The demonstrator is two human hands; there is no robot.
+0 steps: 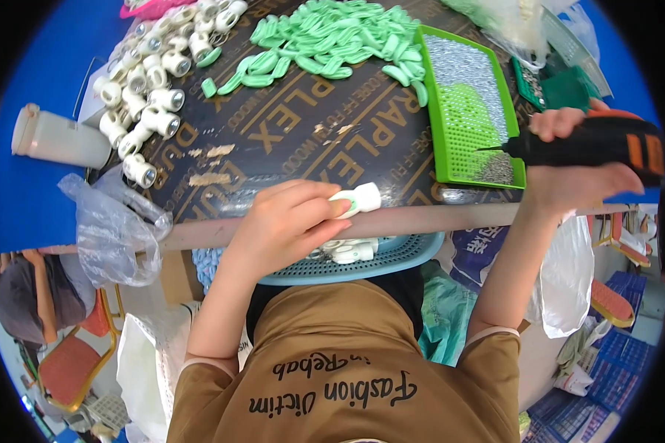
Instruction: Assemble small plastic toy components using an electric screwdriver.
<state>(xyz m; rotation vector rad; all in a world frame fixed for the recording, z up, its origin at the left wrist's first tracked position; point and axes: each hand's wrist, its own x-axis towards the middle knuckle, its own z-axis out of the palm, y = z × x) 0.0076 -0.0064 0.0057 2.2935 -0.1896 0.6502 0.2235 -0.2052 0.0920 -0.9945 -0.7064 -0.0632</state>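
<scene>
My left hand (277, 225) pinches a small white flashlight (367, 198) with a green piece on its side, just above the table's near edge. My right hand (569, 190) is wrapped round a black and orange electric screwdriver (587, 144). Its thin bit points left, over the bright green tray (442, 144). Silver screws (465, 63) fill the tray's far part, and a smaller heap of screws lies at its near right corner. Below the left hand, a blue basket (414, 255) holds several white flashlights (353, 252), partly hidden by the hand.
Pale green plastic pieces (340, 37) are piled at the far middle of the table. White flashlights (159, 122) lie heaped at the left, near a translucent container (66, 140) and a clear plastic bag (122, 229). A dark green box (565, 87) stands far right. Another person (33, 295) sits at left.
</scene>
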